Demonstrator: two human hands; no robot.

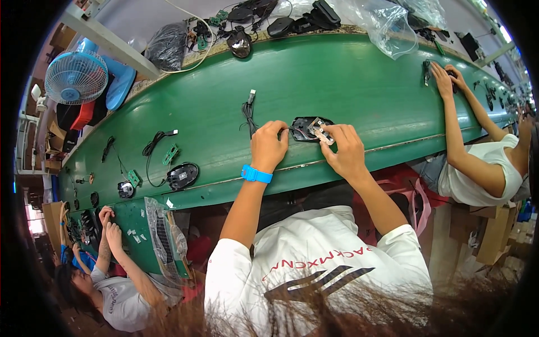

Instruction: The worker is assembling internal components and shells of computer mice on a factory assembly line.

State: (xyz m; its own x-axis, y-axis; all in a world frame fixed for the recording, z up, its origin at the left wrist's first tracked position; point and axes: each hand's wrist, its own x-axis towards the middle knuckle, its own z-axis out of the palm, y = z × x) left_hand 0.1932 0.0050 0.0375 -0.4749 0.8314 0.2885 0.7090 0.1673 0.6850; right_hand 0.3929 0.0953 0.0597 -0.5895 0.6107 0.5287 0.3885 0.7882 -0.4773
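On the green work surface in front of me lies an opened black computer mouse shell (301, 122). A small pale circuit board (320, 130) sits tilted over its right part. My right hand (345, 150) pinches this board between thumb and fingers at its right edge. Left of the shell, my left hand (270, 145) has thumb and forefinger pressed together on the thin black cable (291, 128) that runs into the shell. The cable's bundled length with its plug (250, 108) lies just beyond my left hand. The fingertips partly hide the cable and the board's edge.
Other mouse shells (182, 176), green circuit boards (170, 154) and coiled cables (154, 144) lie to the left. A blue fan (77, 77) stands far left. Mouse parts (240, 42) and plastic bags (387, 28) line the far ledge. Co-workers' hands (443, 81) work at right and lower left.
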